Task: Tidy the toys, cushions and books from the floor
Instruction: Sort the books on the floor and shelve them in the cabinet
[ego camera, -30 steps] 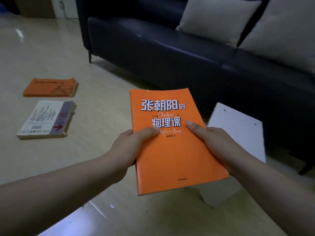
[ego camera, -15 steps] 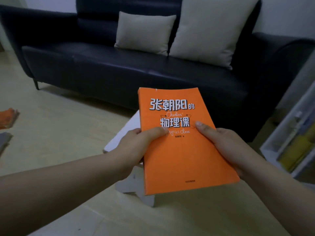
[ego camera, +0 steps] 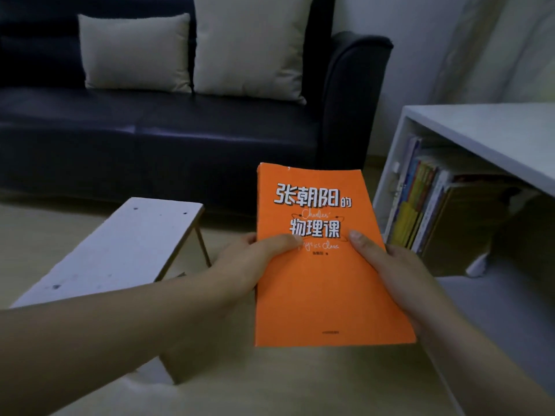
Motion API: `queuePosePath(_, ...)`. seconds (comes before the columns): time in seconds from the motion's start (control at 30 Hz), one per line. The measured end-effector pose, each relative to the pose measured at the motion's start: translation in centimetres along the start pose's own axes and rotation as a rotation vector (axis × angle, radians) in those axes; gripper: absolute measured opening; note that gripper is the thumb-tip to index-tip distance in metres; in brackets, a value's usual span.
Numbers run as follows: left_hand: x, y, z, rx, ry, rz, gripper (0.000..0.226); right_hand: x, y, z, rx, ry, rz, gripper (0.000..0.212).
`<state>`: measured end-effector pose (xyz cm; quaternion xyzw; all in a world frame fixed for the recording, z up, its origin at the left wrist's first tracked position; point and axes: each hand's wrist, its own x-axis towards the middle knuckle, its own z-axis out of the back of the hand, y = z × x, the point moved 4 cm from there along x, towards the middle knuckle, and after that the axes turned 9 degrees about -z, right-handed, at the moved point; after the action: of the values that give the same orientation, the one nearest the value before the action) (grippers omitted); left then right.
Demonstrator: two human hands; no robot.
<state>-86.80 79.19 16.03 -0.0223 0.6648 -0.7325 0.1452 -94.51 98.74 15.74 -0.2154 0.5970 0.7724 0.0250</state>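
Gripping an orange book (ego camera: 324, 280) with left hand (ego camera: 249, 262) and right hand (ego camera: 399, 274), cover up, clear of the floor (ego camera: 270, 382). Pinched at both long edges: each thumb flat on the cover just under the white title, remaining fingers beneath the book, out of sight.

Left of the left fingers, low, tilted on the floor: a white board (ego camera: 120, 250) with thin legs.

Beyond the fingertips, well apart: dark sofa (ego camera: 180, 139), with small pale cushion (ego camera: 135, 52) and large pale cushion (ego camera: 249, 46) propped upright, side by side, against its back.

Right of the right fingers, near: white bookcase (ego camera: 480, 127), a row of upright books (ego camera: 420, 205) packed in its open compartment.
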Motion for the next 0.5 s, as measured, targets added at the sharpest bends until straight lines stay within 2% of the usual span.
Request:
queuePosePath(0.03,0.3,-0.1,-0.6,0.014,0.008,0.007,0.085,0.1,-0.3,0.6,0.023,-0.006,-0.003,0.036)
queuePosePath(0.13,1.8,-0.6,-3.0,0.05,0.06,0.026,0.07,0.7,-1.5,2.9,0.077,-0.029,-0.031,0.027)
queuePosePath(0.33,4.0,-0.4,-5.0,0.052,0.109,0.063,0.049,1.9,-2.8,4.1,0.067,-0.068,-0.073,0.023)
queuePosePath(0.4,4.9,0.6,-5.3,0.043,0.103,0.082,0.045,2.6,-3.4,4.2,0.041,-0.095,-0.093,0.028)
queuePosePath(0.5,6.4,2.3,-6.2,0.043,0.12,0.109,0.052,3.4,-4.7,4.5,0.011,-0.122,-0.141,0.048)
